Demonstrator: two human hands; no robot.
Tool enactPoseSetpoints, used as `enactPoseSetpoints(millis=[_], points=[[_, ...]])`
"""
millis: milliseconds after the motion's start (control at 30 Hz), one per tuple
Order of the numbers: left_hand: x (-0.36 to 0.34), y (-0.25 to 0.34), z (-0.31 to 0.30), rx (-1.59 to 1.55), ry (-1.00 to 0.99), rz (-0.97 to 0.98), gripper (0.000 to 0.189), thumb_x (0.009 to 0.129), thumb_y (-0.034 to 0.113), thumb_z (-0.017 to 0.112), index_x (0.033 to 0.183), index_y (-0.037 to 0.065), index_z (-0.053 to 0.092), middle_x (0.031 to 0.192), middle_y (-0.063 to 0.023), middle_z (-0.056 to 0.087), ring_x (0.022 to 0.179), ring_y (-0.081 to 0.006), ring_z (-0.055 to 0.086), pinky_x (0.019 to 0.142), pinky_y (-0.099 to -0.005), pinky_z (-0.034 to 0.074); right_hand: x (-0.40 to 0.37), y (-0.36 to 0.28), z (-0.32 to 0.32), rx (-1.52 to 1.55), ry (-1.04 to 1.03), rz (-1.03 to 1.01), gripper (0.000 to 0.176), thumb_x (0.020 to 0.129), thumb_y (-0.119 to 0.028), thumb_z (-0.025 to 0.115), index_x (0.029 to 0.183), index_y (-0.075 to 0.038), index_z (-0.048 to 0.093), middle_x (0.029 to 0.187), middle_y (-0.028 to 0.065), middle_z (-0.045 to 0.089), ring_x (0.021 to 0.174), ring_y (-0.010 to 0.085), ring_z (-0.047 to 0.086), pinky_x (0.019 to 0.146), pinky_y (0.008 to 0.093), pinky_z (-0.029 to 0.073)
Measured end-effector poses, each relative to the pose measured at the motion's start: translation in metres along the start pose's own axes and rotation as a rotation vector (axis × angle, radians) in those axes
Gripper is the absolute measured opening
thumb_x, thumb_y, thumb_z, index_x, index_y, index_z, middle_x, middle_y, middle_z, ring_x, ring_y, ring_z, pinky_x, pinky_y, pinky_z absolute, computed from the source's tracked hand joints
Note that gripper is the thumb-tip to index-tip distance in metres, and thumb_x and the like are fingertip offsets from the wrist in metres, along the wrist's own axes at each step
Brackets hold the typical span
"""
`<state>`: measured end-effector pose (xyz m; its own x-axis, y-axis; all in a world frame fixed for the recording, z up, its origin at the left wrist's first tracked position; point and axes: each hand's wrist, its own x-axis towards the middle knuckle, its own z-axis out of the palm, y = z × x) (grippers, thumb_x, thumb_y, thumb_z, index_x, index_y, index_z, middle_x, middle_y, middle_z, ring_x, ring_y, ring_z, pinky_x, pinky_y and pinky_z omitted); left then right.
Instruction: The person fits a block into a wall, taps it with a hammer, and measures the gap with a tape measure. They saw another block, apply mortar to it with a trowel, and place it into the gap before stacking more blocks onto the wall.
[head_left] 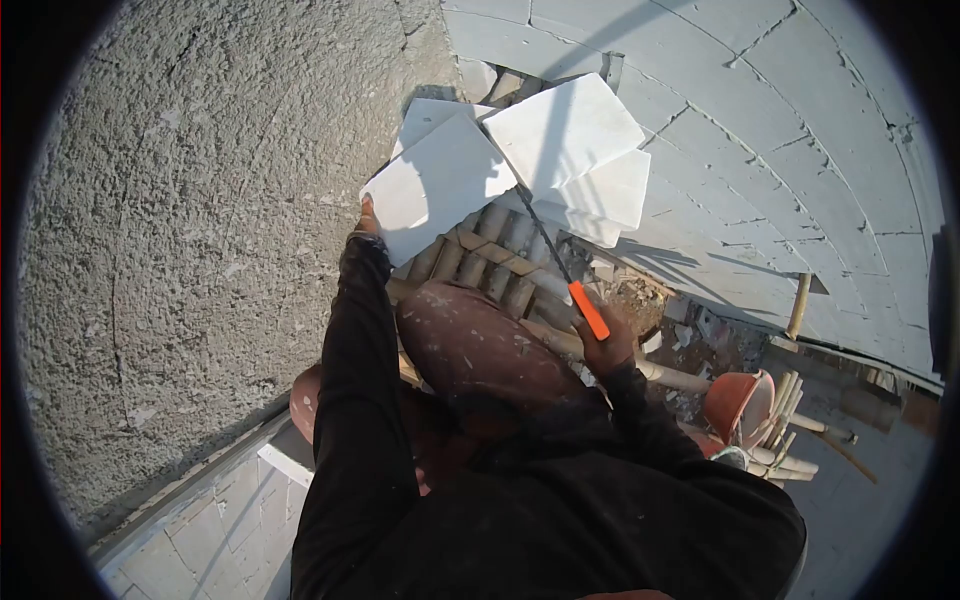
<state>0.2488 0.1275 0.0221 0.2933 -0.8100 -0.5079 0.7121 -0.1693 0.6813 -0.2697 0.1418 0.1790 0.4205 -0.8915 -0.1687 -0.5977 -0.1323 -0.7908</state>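
My left hand (368, 216) grips the lower left edge of a white lightweight concrete block (430, 180), its thumb on top. In my right hand (608, 338) is the orange handle of a handsaw (543, 235). Its long dark blade slants up and left, along the right end of that block. Right beside the blade lies a second white block (565, 130), overlapping further white pieces (615, 195) below it. Another pale block (425, 118) shows partly behind the gripped one.
A rough cement-plastered wall (210, 200) stands on the left, a grey block wall (770, 150) on the right. Bamboo poles (488, 265) form the platform under my knees. Rubble (640, 300) and a reddish bucket (735, 400) are at lower right, with sticks beside the bucket.
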Motion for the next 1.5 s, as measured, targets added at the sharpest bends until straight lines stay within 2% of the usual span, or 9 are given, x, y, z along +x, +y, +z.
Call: enactPoseSetpoints(millis=[200,400,567,667,967,1067,1167,1333,1500], points=[[-0.002,0.003,0.012,0.109,0.096,0.031,0.084,0.1,0.073,0.024,0.154,0.011,0.043,0.144,-0.0119,0.058,0.125,-0.0344,0.06,0.105,-0.0501,0.05,-0.052,-0.049,-0.076,-0.088,0.215,-0.161,0.04,0.09,-0.015,0.076,0.126,-0.002,0.067,0.093,0.0194,0.073,0.081,0.035,0.074,0.07,0.039,0.057],[-0.009,0.005,0.037,0.21,0.203,-0.117,0.088,0.097,0.078,0.028,0.153,0.011,0.044,0.141,-0.0116,0.06,0.122,-0.0345,0.062,0.104,-0.0506,0.051,0.113,0.005,-0.074,-0.604,0.268,-0.403,0.049,0.093,-0.027,0.072,0.14,-0.02,0.059,0.106,0.0145,0.074,0.08,0.0351,0.072,0.064,0.0427,0.059],[-0.033,0.004,0.042,0.226,0.224,-0.074,0.084,0.096,0.074,0.044,0.151,0.011,0.046,0.138,-0.0118,0.062,0.117,-0.0332,0.064,0.102,-0.0488,0.052,0.224,0.032,-0.021,-0.948,0.231,-0.517,0.068,0.095,-0.011,0.06,0.156,-0.03,0.037,0.124,0.0059,0.07,0.104,0.0267,0.071,0.089,0.0441,0.057],[-0.058,0.012,0.063,0.143,0.045,-0.11,0.068,0.089,0.043,0.078,0.14,0.004,0.055,0.127,-0.0112,0.066,0.115,-0.027,0.064,0.097,-0.0429,0.054,0.23,0.041,-0.001,-1.147,0.106,-0.423,0.067,0.099,-0.011,0.051,0.16,-0.025,0.028,0.124,0.0082,0.069,0.114,0.0306,0.067,0.098,0.0535,0.045],[-0.07,0.095,0.096,0.329,0.216,0.09,0.076,0.074,0.024,0.092,0.132,-0.008,0.054,0.117,-0.0176,0.068,0.102,-0.0277,0.071,0.09,-0.0424,0.059,0.205,-0.006,0.011,-1.026,0.093,-0.231,0.085,0.09,-0.011,0.063,0.162,-0.026,0.022,0.129,0.0147,0.061,0.122,0.0326,0.057,0.101,0.0576,0.042],[-0.111,0.122,0.182,1.361,0.607,0.391,0.1,0.057,0.041,0.097,0.135,-0.005,0.052,0.118,-0.0226,0.068,0.107,-0.0317,0.069,0.093,-0.0479,0.055,0.194,-0.024,0.005,-1.05,0.095,-0.152,0.083,0.087,-0.026,0.071,0.16,-0.024,0.03,0.132,0.0169,0.058,0.125,0.0359,0.054,0.104,0.0596,0.035],[-0.159,0.122,0.252,1.666,0.684,0.57,0.095,0.056,0.045,0.096,0.131,0.001,0.056,0.116,-0.0191,0.069,0.106,-0.0329,0.069,0.092,-0.0475,0.054,0.168,-0.039,0.001,-0.82,0.168,-0.123,0.082,0.087,-0.025,0.073,0.158,-0.021,0.033,0.13,0.0161,0.058,0.127,0.0355,0.053,0.104,0.0602,0.035],[-0.144,0.131,0.256,1.382,0.785,0.466,0.092,0.055,0.049,0.095,0.125,0.003,0.058,0.118,-0.0162,0.069,0.108,-0.0337,0.069,0.092,-0.0467,0.054,0.1,-0.025,0.023,-0.559,0.116,-0.144,0.06,0.085,-0.023,0.073,0.141,-0.014,0.053,0.119,0.0155,0.061,0.119,0.0341,0.056,0.101,0.0516,0.042],[-0.106,0.104,0.245,1.502,0.931,0.517,0.099,0.055,0.056,0.093,0.13,0.002,0.055,0.12,-0.0163,0.068,0.109,-0.033,0.068,0.094,-0.0484,0.052,0.047,-0.009,0.042,-0.4,-0.009,-0.063,0.042,0.087,-0.023,0.071,0.127,-0.011,0.062,0.118,0.0133,0.061,0.115,0.0336,0.059,0.098,0.051,0.044]])
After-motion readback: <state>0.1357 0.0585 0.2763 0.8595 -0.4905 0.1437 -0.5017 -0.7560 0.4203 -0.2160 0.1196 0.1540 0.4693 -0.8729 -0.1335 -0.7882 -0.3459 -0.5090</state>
